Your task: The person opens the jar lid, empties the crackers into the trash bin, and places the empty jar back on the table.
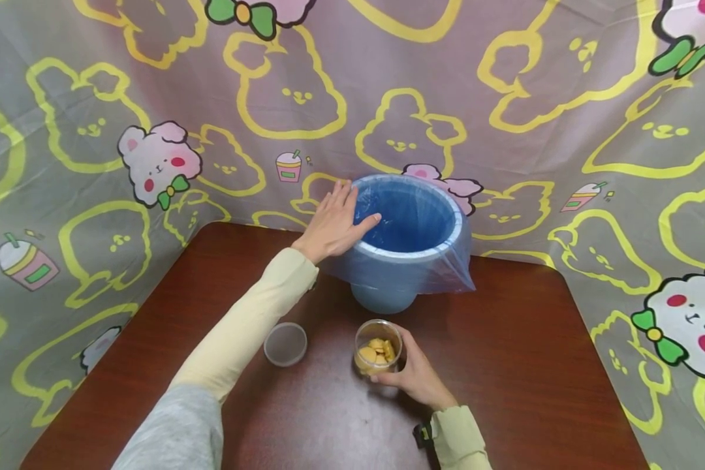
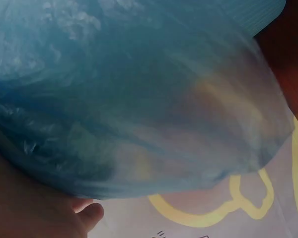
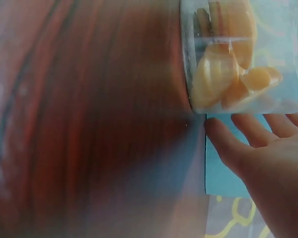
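A clear round jar (image 1: pixel 362 339) holding several yellow pieces (image 1: pixel 377 351) stands near the middle of the table. My right hand (image 1: pixel 414 375) grips it from the right, thumb at the near side and fingers round the far side. In the right wrist view, the fingers lie along the jar's wall. Behind the jar is a light-blue bin (image 1: pixel 382 294), lined with a thin blue plastic bag (image 1: pixel 446 277) folded over its rim. My left hand (image 1: pixel 337 222) rests at the bin's left rim with straight fingers, its thumb reaching over the opening.
A round translucent lid (image 1: pixel 285 344) lies flat on the brown table (image 1: pixel 534 365), left of the jar and beside the left forearm. A patterned curtain (image 1: pixel 505 150) with cartoon animals closes off the back and both sides, right behind the bin.
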`<state>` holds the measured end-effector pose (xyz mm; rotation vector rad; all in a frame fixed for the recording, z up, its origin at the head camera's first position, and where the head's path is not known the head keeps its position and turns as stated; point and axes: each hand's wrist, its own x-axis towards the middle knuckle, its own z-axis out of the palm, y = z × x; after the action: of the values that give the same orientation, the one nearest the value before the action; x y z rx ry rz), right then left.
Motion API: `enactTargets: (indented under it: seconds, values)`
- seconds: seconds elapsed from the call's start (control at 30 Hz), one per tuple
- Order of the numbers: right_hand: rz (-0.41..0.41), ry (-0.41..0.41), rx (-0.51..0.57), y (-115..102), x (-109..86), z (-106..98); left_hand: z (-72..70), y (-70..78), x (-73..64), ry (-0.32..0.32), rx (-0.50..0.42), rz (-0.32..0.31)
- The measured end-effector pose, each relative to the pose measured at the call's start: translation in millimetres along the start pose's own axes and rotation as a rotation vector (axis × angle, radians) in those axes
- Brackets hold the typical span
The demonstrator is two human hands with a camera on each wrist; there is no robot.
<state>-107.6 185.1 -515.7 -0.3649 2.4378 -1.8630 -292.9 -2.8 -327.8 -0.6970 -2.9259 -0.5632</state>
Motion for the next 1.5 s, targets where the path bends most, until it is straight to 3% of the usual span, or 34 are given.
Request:
enactTargets:
  seconds: [0.23, 0.6, 0.77, 1.0, 1.5]
  values:
    - [0.029, 0.028, -0.047, -3, 0.7, 4, 1.1, -1.4, 2.6, -0.045, 0.012, -0.012]
    - [0.054, 0.026, -0.044, -38, 0.1, 5, -3.8, 0.2, 4.7, -0.125, 0.114, -0.022]
    - [0.057, 0.040, -0.060, -33, 2.5, 8, -5.2, 0.2, 4.4, -0.132, 0.134, -0.026]
    - [0.076, 0.063, -0.089, -5, 3.4, 10, -2.1, 2.6, 5.2, -0.142, 0.146, -0.022]
    - [0.126, 0.104, -0.112, -8, 3.2, 17, -3.0, 1.7, 5.8, -0.180, 0.180, -0.008]
